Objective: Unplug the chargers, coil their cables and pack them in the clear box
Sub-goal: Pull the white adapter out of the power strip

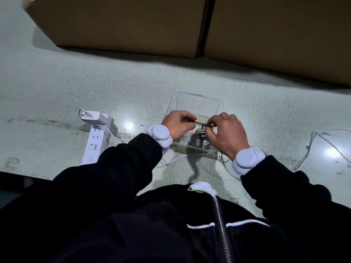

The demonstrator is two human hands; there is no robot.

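My left hand [178,126] and my right hand [226,133] meet over the clear box [190,146], whose lid [197,103] lies open behind it. Between the fingertips of both hands runs a thin pale strand, stretched to a small coiled cable [201,134] that my right hand pinches above the box. I cannot tell whether the strand is a tie or the cable's end. A white charger [98,118] stays plugged into the far end of the white power strip [95,143] at the left. Its white cable [180,158] trails under my left arm toward the box.
Two large cardboard boxes [123,25] [281,35] stand along the back of the pale green table. A loose white cable [322,139] loops at the right edge. The table's front edge runs at the lower left, next to my dark jacket.
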